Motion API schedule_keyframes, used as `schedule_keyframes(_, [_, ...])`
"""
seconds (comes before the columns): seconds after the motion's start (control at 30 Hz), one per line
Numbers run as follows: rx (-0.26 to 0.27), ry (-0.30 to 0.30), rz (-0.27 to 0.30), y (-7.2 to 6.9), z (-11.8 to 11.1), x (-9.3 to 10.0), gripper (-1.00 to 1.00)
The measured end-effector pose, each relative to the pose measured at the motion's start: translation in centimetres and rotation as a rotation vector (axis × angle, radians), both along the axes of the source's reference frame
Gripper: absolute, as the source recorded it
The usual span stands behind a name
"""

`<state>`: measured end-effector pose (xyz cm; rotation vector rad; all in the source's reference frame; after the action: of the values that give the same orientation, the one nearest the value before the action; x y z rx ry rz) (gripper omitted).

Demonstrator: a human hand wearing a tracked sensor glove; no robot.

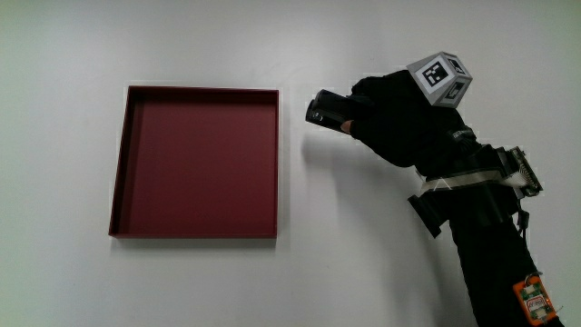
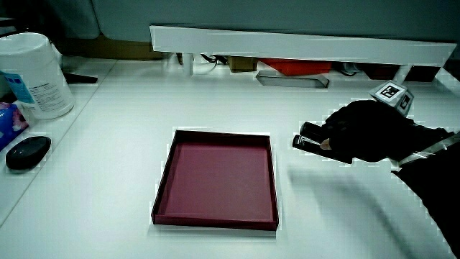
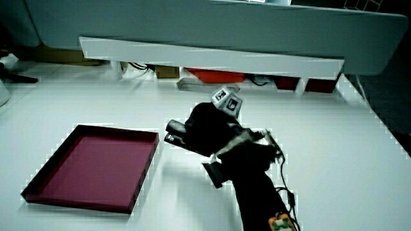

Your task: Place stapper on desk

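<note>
A black stapler (image 1: 327, 111) is held in the gloved hand (image 1: 392, 116), whose fingers are curled around its rear end. The stapler's free end points toward the dark red tray (image 1: 200, 163) and stands just beside the tray's rim, over the white table. In both side views the stapler (image 2: 309, 138) (image 3: 178, 136) shows slightly above the tabletop, with a faint shadow under it. The patterned cube (image 1: 442, 78) sits on the back of the hand. The tray holds nothing.
A white canister (image 2: 37, 76) and a black mouse-like object (image 2: 27, 151) stand at the table's edge in a side view. The low white partition (image 2: 302, 44) runs along the table, with red and grey items under it.
</note>
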<state>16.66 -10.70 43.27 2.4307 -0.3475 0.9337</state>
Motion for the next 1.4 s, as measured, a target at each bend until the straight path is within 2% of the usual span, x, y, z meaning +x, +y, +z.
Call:
schedule_keyframes(0.2, [-0.037,0.039,0.031,0.2,3.0,0.9,0.00])
schedule_keyframes(0.3, [-0.053,0.040,0.032,0.6,3.7,0.8,0.00])
schedule_keyframes(0.4, [-0.071,0.059,0.033,0.9,5.4,1.1,0.00])
schedule_keyframes(0.53, [-0.095,0.058,0.038,1.2,6.4,1.3,0.00])
schedule_keyframes(0.57, [-0.093,0.040,0.045,1.2,6.3,1.4,0.00])
schedule_keyframes(0.67, [-0.089,0.036,0.052,1.2,6.4,1.6,0.00])
schedule_keyframes(0.87, [-0.111,0.039,0.057,1.2,6.8,1.7,-0.38])
schedule_keyframes(0.93, [-0.131,0.023,0.040,1.3,6.7,1.7,-0.50])
schedule_keyframes(0.97, [-0.238,-0.020,0.034,1.4,7.2,2.0,-0.56])
schedule_keyframes(1.0, [-0.156,0.016,0.047,1.4,6.8,2.2,-0.62])
schedule_keyframes(1.03, [-0.167,0.009,0.050,1.3,6.8,2.4,-0.69])
schedule_keyframes(1.13, [-0.144,0.016,0.025,1.6,5.1,2.4,-0.88])
schedule_keyframes(1.17, [-0.242,-0.015,0.004,1.8,4.7,2.4,-0.94])
schedule_keyframes(1.2, [-0.163,0.030,-0.017,1.9,4.0,2.3,-1.00])
schedule_keyframes(1.23, [-0.158,0.043,-0.021,2.2,2.9,2.1,-1.00])
schedule_keyframes(1.3, [-0.165,0.080,-0.055,2.6,1.5,1.9,-1.00])
schedule_keyframes(1.37, [-0.163,0.080,-0.090,3.2,-0.4,1.5,-1.00])
schedule_keyframes(1.4, [-0.235,0.094,-0.093,3.6,-1.6,1.2,-1.00])
